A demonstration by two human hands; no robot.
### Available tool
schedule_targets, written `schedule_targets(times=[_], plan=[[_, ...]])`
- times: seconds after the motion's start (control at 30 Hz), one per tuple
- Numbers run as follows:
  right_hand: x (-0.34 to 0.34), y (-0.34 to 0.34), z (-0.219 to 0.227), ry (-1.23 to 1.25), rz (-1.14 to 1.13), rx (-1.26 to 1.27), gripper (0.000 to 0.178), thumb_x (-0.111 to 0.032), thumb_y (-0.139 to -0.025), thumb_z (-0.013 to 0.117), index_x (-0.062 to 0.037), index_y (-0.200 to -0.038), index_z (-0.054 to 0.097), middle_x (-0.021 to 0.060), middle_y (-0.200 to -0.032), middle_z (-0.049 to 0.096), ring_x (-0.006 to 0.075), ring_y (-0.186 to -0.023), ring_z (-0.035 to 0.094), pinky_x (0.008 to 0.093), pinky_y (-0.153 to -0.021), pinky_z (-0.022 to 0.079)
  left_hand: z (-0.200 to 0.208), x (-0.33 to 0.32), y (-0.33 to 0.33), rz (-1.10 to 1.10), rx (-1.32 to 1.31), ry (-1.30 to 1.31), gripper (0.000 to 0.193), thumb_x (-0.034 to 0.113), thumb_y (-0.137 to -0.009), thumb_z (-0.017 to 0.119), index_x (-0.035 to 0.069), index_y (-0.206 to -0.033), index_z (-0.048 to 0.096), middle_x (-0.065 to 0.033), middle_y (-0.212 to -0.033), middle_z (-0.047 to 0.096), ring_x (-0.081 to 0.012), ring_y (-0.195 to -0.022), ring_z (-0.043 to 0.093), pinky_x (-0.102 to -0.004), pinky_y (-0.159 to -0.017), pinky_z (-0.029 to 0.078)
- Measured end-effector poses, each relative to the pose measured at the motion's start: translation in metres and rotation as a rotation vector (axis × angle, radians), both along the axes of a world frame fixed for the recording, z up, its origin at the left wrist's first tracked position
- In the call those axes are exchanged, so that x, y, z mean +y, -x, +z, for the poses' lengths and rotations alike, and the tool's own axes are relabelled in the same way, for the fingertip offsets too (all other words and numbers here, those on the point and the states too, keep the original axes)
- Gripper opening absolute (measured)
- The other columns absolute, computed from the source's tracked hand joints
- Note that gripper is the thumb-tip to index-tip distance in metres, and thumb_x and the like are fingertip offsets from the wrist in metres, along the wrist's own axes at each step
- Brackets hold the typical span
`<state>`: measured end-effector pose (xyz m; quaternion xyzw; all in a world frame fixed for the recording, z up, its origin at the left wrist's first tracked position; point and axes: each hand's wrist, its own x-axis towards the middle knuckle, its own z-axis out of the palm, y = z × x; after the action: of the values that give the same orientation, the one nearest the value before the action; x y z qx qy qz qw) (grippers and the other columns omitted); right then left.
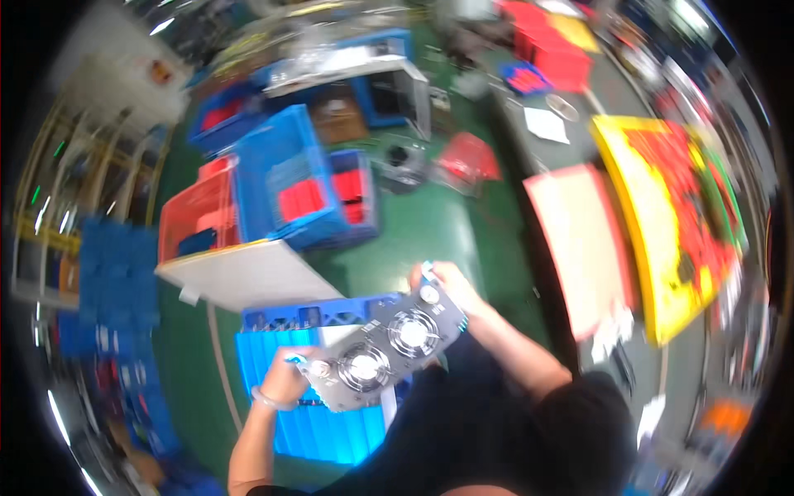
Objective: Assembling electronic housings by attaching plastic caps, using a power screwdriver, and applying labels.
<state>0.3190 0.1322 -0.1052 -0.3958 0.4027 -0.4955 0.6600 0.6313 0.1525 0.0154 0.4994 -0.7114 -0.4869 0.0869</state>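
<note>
Between my hands is a flat grey metal panel (389,351) with two large round grille-like openings side by side and a smaller round piece near each end. My left hand (289,376) is closed around its near left end, and my right hand (451,285) grips its far right end. The panel is tilted, its right end farther away. Small light-blue bits show at both ends by my fingers. Below it sits a blue crate (310,316) with bright blue padded dividers (327,434), partly hidden by the panel and my left arm.
Ahead stand an orange-red crate (178,219) and a blue crate (273,165) with red pieces, beside a white board (248,277). To the right runs a grey bench (519,136) with a pink sheet (583,248) and a yellow tray (628,198) of red items. The floor (434,236) is green.
</note>
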Motion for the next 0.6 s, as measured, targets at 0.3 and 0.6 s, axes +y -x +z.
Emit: schedule_targets(times=[0.3, 0.6], plan=[[0.038, 0.169, 0.079, 0.017, -0.551, 0.012, 0.014, -0.008, -0.088, 0.051, -0.0016, -0.091, 0.062, 0.0002, -0.081, 0.062, 0.0065, -0.072, 0.056, 0.0228, -0.066, 0.046, 0.009, -0.127, 0.164, -0.558, 0.079, 0.290, 0.029, -0.002, -0.068, 0.064, -0.002, -0.096, 0.060, -0.0132, -0.095, 0.061, -0.0237, -0.087, 0.058, -0.0320, -0.078, 0.046], [0.117, 0.257, 0.102, 0.263, -1.055, -0.064, 0.011, -0.010, -0.089, 0.053, -0.0013, -0.093, 0.059, -0.0003, -0.081, 0.059, 0.0063, -0.069, 0.055, 0.0202, -0.063, 0.045, 0.026, -0.160, 0.380, -1.010, 0.209, 0.207, 0.032, -0.002, -0.075, 0.057, 0.001, -0.107, 0.057, -0.0127, -0.103, 0.056, -0.0233, -0.100, 0.052, -0.0331, -0.090, 0.040]])
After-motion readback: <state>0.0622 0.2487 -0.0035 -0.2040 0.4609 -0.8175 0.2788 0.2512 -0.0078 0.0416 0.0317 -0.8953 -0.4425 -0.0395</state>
